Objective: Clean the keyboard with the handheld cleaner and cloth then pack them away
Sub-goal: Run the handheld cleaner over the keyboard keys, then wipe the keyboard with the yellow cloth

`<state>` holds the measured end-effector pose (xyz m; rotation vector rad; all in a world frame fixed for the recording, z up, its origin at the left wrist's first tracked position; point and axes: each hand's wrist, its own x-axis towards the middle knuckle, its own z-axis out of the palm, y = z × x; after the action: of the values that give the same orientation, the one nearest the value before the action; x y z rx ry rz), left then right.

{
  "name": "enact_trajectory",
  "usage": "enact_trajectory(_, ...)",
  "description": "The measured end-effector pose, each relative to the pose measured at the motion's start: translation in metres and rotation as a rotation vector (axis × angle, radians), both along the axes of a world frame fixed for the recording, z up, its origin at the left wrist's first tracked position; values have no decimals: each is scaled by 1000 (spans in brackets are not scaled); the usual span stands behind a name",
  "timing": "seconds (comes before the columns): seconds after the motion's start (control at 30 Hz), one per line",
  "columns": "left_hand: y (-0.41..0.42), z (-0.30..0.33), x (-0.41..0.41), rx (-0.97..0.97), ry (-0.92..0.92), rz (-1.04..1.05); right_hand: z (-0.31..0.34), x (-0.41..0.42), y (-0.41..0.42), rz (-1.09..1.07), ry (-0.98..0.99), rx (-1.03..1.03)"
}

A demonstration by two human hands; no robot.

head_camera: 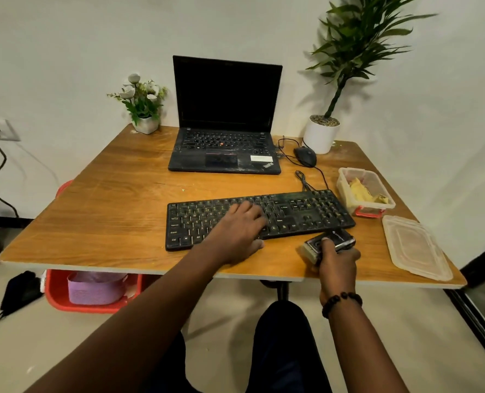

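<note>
The black keyboard [261,218] lies on the wooden surface [116,211], toward its near edge, and serves as the landmark here. The left hand [239,232] rests flat on the keyboard's middle keys, fingers spread and relaxed, gripping nothing. Just in front of the keyboard's right end, the right hand [338,260] is curled round the handheld cleaner [329,245], a small dark device with a pale brush end pointing left; the thumb lies on top of it. The cleaner sits close against the keyboard's front edge; whether it touches cannot be told. A beaded bracelet [341,302] circles the right wrist.

Right of the keyboard, near its far corner, stands a clear plastic box [366,194] with red clips, and a yellow cloth [360,191] lies inside it. The box's lid [415,248] lies flat on the surface, right of the keyboard and nearer the edge than the box.

Behind the keyboard sits an open laptop [225,117] with a dark screen. A black mouse [305,156] lies behind the keyboard's right half, its cable looping toward it. A tall plant in a white pot [320,134] stands behind the mouse, and a small pot of white flowers [143,104] stands far behind the keyboard's left end. Below the surface, left of the keyboard, is a red basket [62,296].
</note>
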<state>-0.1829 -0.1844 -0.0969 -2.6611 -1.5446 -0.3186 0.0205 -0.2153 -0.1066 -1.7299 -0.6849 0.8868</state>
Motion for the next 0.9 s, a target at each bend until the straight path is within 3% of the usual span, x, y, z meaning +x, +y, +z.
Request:
enact_trajectory(0.1,-4,-7,28,95,-102,-92,0,13,1,25,-163,-6)
enact_trajectory(0.2,-8,-6,61,92,-219,-167,0,28,4,-9,-207,-27)
enact_trajectory(0.33,-13,-7,100,-127,-426,-139,2,48,4,72,69,-7)
enact_trajectory(0.4,-15,-10,114,-186,-477,-129,0,56,3,102,108,-4)
enact_trajectory(0.57,-18,-17,129,-239,-485,-197,-2,67,0,-1,-168,-39)
enact_trajectory(0.7,-19,-17,137,-305,-503,-212,-5,76,4,-36,-253,-90)
enact_trajectory(0.83,-15,-18,141,-263,-412,-227,-6,74,8,-76,-395,-115)
enact_trajectory(0.9,-11,-21,142,-193,-325,-218,-10,72,10,-72,-583,-144)
